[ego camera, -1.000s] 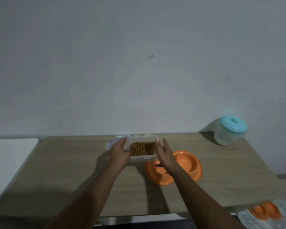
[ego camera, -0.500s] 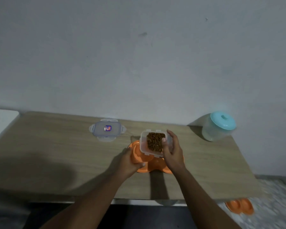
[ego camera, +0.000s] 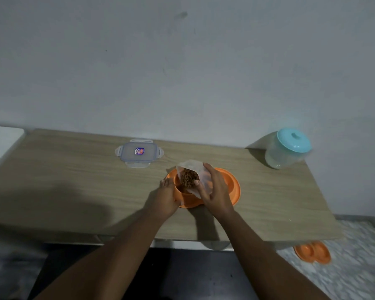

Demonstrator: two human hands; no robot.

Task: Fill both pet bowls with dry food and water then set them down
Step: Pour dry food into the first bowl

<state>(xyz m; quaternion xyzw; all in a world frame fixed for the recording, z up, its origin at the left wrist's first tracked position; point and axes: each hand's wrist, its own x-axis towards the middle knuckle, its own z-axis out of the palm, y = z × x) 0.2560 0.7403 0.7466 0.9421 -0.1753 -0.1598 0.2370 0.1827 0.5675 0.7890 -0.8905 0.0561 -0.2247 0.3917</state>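
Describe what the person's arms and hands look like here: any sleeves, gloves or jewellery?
Both forearms are bare for their whole visible length, with no sleeves in view. The left hand and right hand are ungloved; no rings, watch or bracelets are discernible in this dim picture.

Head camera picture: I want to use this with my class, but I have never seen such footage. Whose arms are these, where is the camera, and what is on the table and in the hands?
There is no machine here. A person wears one wide-angle camera on the head, looking forward and down, so the two bare arms coming in from the bottom edge are that person's own.

The right hand holds a clear food container, tipped so that brown dry food pours into the left cup of an orange double pet bowl. The left hand steadies the bowl's left rim.

All this sits on a wooden table against a plain wall. Behind the bowl lies the container's lid, taken off. At the far right corner stands a clear jug with a blue lid. A second orange bowl lies on the floor, lower right.
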